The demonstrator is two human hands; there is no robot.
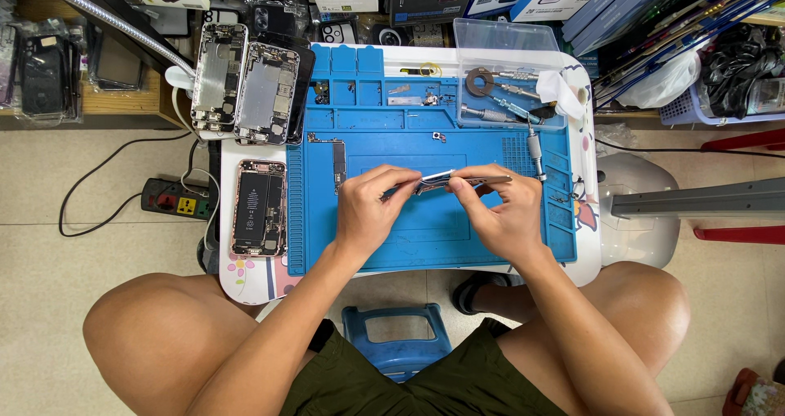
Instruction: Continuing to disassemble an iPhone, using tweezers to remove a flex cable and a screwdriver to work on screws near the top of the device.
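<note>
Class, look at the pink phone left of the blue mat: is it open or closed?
Open. The pink phone lies without its screen, so its black battery and inner parts show. It rests on the white table beside the blue mat.

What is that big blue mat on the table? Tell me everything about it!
The blue mat looks rubbery and lies flat on a small white table. Its far edge has little square pockets holding screws and small metal parts. A circuit board lies on its left part, and a clear box of tools sits on its far right corner. Both hands, left and right, hover above its middle.
</note>
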